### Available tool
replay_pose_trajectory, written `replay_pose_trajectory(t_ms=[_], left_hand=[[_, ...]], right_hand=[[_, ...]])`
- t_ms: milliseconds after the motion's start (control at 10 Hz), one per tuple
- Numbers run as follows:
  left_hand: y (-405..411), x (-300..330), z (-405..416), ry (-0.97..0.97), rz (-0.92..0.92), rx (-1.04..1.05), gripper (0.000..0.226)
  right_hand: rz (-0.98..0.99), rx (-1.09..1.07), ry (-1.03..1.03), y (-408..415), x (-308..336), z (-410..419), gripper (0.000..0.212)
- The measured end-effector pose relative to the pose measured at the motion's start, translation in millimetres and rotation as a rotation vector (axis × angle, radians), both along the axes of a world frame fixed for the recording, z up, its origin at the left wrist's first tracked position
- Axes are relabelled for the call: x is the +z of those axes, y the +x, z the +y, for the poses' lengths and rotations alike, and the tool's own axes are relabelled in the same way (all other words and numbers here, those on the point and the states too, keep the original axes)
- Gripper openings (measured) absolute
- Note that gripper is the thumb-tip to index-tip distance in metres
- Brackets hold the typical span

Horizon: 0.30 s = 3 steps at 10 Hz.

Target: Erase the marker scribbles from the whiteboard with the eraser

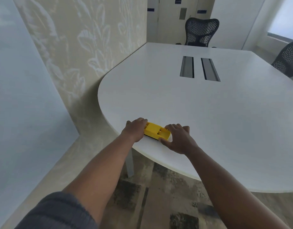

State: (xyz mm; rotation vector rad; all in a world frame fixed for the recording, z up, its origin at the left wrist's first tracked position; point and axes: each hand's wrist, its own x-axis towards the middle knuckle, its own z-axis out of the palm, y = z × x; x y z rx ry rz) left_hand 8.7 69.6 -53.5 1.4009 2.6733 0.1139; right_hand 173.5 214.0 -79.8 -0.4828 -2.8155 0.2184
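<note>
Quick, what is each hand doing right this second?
Left hand: closed on the left end of the yellow eraser.
Right hand: gripping the eraser's right end, on the white table.

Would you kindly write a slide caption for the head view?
Both hands, left and right, grip a yellow eraser on the white table.

The yellow moulded-plastic eraser (156,131) looks matt, with a dark soft pad underneath. The white rounded table (208,113) is smooth with a low sheen. Black mesh chairs (201,32) look perforated. The patterned carpet (159,204) looks rough.
</note>
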Motion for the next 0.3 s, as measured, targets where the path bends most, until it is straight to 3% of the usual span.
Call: replay_pose_trajectory(t_ms=[200, 300], left_hand=[[6.1, -1.0, -12.0, 0.025, 0.027, -0.026, 0.07], [7.2, 8.3, -24.5, 0.179, 0.083, 0.044, 0.07]], right_hand=[[-0.04, -0.028, -0.004, 1.9, -0.5, -7.0, 0.069], [0.026, -0.046, 0.021, -13.2, 20.2, -16.7, 0.07]])
